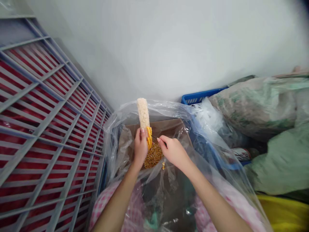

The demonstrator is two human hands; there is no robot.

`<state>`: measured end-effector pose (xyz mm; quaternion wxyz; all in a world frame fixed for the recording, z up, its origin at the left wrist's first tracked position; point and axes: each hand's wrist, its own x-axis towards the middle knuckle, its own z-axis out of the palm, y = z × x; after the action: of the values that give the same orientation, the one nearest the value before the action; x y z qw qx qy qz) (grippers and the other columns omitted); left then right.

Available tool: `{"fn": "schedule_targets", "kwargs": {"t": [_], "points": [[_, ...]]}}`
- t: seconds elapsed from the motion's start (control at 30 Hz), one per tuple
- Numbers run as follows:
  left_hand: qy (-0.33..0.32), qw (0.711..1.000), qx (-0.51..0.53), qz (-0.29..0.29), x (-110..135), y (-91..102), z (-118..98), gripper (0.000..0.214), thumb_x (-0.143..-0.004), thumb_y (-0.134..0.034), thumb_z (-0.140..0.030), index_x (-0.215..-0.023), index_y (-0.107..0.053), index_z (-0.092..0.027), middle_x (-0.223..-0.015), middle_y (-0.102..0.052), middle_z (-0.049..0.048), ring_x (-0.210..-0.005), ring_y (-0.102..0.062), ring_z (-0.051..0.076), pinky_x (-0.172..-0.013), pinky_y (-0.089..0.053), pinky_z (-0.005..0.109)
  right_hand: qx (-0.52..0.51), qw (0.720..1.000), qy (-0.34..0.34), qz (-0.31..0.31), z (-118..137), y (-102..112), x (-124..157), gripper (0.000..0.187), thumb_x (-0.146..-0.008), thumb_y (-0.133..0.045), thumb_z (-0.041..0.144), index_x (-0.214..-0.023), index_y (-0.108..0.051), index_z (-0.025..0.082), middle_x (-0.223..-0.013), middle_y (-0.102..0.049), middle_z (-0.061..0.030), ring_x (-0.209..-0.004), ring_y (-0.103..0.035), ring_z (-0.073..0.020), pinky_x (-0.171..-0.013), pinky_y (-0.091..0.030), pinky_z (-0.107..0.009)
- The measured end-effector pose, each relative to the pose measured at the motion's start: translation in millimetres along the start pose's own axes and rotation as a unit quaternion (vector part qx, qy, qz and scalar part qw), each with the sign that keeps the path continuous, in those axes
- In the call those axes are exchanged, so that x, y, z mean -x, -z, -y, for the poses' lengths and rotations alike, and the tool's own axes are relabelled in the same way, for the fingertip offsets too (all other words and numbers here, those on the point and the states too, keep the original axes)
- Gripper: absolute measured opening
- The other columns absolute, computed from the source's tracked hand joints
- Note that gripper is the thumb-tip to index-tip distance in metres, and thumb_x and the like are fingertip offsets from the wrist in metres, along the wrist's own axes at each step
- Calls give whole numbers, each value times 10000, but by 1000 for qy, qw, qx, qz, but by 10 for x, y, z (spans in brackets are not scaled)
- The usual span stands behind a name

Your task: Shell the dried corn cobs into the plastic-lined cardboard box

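Observation:
My left hand [141, 147] is closed around the lower part of a corn cob [144, 112], which stands nearly upright. Its upper length is bare and pale, while yellow kernels [149, 138] still cover the lower right side. Beside those kernels, my right hand [173, 149] is closed in a pinch. A thin dark pointed tool [154, 138] shows between its fingertips and the cob; the rest is hidden in the hand. Below both hands lies a heap of loose corn kernels [153, 156] inside a clear plastic bag [113, 129]. A small kernel-bearing piece [163, 165] rests near the heap.
A tall slatted crate [65, 100] with red contents stands close on the left. To the right are a blue basket [193, 97], a filled patterned sack [256, 106] and a pale green sack [282, 164]. A white wall [164, 48] rises behind.

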<state>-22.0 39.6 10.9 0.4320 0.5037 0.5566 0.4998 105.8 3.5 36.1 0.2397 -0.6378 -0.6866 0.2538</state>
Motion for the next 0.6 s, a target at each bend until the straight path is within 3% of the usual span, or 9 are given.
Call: {"fn": "schedule_targets", "kwargs": {"t": [0.07, 0.13, 0.33, 0.4, 0.47, 0.53, 0.6], "points": [[-50, 995, -81, 16, 34, -20, 29, 305, -843, -356, -461, -787, -510, -204, -679, -525, -22, -603, -491, 91, -580, -376, 202, 60, 998, -6, 11, -30, 21, 17, 283, -873, -330, 287, -715, -552, 212, -643, -644, -43, -596, -593, -167, -525, -236, -248], [-59, 992, -110, 33, 54, -42, 68, 292, -855, -345, -434, -800, -524, -210, -709, -549, -14, -642, -492, 100, -610, -360, 207, 107, 994, -10, 15, -61, 12, 32, 276, -878, -330, 285, -740, -557, 210, -681, -665, -55, -627, -617, -179, -522, -228, -254], [38, 999, 26, 1, 9, -134, 208, 293, -821, -403, -457, -765, -522, -195, -690, -537, -19, -638, -497, 98, -606, -381, 195, 197, 979, -32, -27, -7, -250, 64, 310, -911, -249, 293, -825, -535, 207, -650, -669, -46, -566, -629, -188, -478, -160, -270], [94, 992, 84, -10, -12, -141, 197, 334, -823, -374, -480, -802, -522, -181, -675, -545, -14, -617, -522, 101, -574, -401, 196, 200, 979, -31, -42, 22, -334, 58, 313, -916, -233, 278, -834, -524, 199, -657, -670, -42, -567, -630, -181, -468, -145, -268], [191, 970, 149, 2, -32, -102, 132, 386, -825, -346, -501, -797, -522, -159, -613, -545, -5, -545, -533, 103, -478, -388, 188, 196, 979, 1, -48, 18, -366, 37, 305, -915, -237, 276, -834, -520, 197, -673, -671, -34, -585, -632, -170, -467, -138, -266], [300, 932, 196, 52, -55, -14, 31, 441, -834, -295, -516, -737, -513, -145, -525, -518, 0, -430, -504, 103, -351, -312, 179, 194, 979, 49, -47, -24, -346, 5, 288, -910, -256, 277, -836, -525, 203, -688, -673, -23, -598, -630, -158, -470, -136, -265], [355, 902, 216, 116, -79, 98, -74, 459, -846, -247, -506, -692, -490, -148, -469, -491, -2, -332, -450, 102, -275, -233, 174, 191, 976, 89, -48, -89, -295, -30, 286, -908, -266, 283, -838, -533, 209, -694, -673, -13, -596, -622, -143, -474, -143, -264]]}}
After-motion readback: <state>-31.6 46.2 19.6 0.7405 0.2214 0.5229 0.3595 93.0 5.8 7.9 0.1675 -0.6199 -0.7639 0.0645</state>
